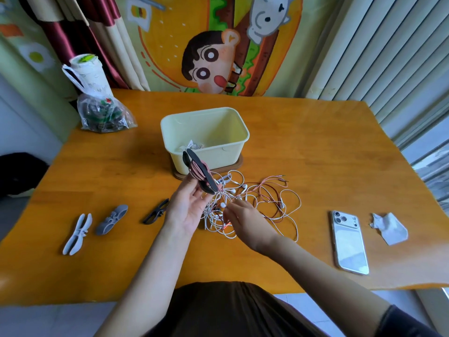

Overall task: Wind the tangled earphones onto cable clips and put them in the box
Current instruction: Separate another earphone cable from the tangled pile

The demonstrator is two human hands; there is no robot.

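Observation:
My left hand [188, 206] holds up a black cable clip [200, 172] with pink-red cable wound round its middle, just in front of the pale yellow box [206, 139]. Inside the box lies a wound white earphone [192, 145]. My right hand [243, 220] pinches strands in the tangle of white and red earphone cables [255, 203] lying on the table. The red cable runs from the clip down into the tangle. Three spare clips lie at the left: a white clip [77, 234], a grey clip [111, 219] and a black clip [156, 211].
A white phone [348, 242] lies face down at the right, with a crumpled tissue [388, 228] beside it. A plastic bag [103, 115] and a white cup [88, 74] stand at the table's back left corner. The box sits on a brown wooden lid [239, 164].

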